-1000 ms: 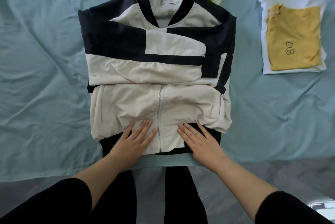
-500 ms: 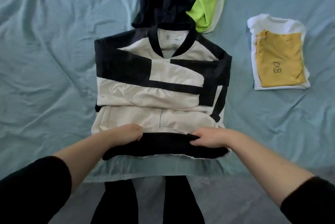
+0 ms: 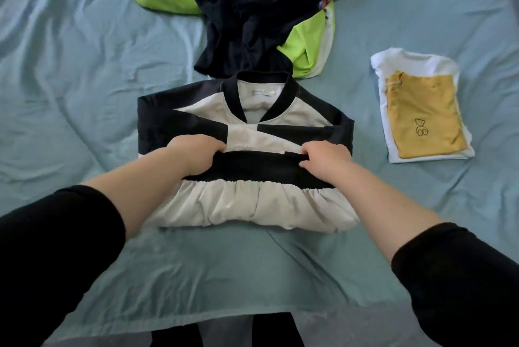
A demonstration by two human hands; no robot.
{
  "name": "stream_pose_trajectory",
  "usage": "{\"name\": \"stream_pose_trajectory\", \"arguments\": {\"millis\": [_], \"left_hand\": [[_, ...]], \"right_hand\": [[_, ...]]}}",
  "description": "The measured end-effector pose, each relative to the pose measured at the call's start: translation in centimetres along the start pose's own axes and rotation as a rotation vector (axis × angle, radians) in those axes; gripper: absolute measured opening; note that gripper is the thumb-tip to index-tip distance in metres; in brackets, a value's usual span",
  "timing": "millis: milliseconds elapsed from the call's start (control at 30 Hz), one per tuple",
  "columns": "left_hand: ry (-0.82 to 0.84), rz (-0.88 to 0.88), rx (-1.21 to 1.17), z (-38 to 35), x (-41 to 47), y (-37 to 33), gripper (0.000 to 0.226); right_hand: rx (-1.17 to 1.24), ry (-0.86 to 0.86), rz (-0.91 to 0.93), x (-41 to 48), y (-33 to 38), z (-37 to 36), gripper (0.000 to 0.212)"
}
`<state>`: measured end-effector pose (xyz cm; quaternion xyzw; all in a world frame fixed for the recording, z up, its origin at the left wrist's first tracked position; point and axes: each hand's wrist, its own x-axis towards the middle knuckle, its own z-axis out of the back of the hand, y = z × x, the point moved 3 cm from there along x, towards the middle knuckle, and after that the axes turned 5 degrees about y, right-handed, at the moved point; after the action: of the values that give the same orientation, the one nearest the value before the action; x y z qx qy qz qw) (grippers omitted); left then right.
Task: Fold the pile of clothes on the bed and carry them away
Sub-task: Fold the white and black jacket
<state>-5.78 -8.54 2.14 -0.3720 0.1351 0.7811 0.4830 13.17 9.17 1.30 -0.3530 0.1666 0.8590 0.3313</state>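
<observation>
A cream and black jacket (image 3: pixel 247 206) lies on the bed in front of me, its sleeves crossed over the chest and its lower half turned up over them. My left hand (image 3: pixel 196 154) grips the black hem band at its left end. My right hand (image 3: pixel 323 158) grips the same band at its right end. Both hands hold the band over the middle of the jacket, below the collar. Behind the jacket is an unfolded heap of dark navy clothing (image 3: pixel 261 9) on a lime green garment (image 3: pixel 303 51).
A folded stack sits at the right: a yellow shirt with a bear outline (image 3: pixel 424 113) on a white shirt (image 3: pixel 415 61). The teal bedsheet (image 3: pixel 84 65) is wrinkled all around. The bed's near edge (image 3: pixel 224 321) runs just in front of my legs.
My hands went from lying flat on the jacket's lower front to gripping its black hem, then carried the hem up and away from me, folding the lower half over the sleeves.
</observation>
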Motion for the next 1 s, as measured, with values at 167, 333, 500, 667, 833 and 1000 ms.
{"name": "stream_pose_trajectory", "arguments": {"millis": [167,333,500,667,833,1000], "left_hand": [[-0.284,0.091,0.071,-3.8,1.2,2.2,0.032],[-0.553,0.359,-0.562,-6.3,-3.8,8.7,0.070],[-0.189,0.425,-0.921,-10.2,-6.8,10.8,0.035],[-0.482,0.313,-0.737,-8.8,-7.9,8.8,0.014],[-0.791,0.233,-0.684,-4.3,-6.4,8.7,0.016],[-0.795,0.241,-0.636,-0.7,0.2,10.5,0.024]], "right_hand": [[0.107,-0.370,0.029,1.0,-1.6,-3.8,0.038],[0.781,-0.423,-0.142,-2.4,-6.1,-5.8,0.072],[1.023,0.047,-0.167,-6.3,-8.4,-9.7,0.017],[0.952,-0.471,-0.060,-8.2,-7.6,-9.4,0.020],[0.913,-0.837,-0.108,-6.4,-6.6,-5.0,0.013],[0.886,-0.856,-0.219,1.2,-6.8,-1.8,0.030]]}}
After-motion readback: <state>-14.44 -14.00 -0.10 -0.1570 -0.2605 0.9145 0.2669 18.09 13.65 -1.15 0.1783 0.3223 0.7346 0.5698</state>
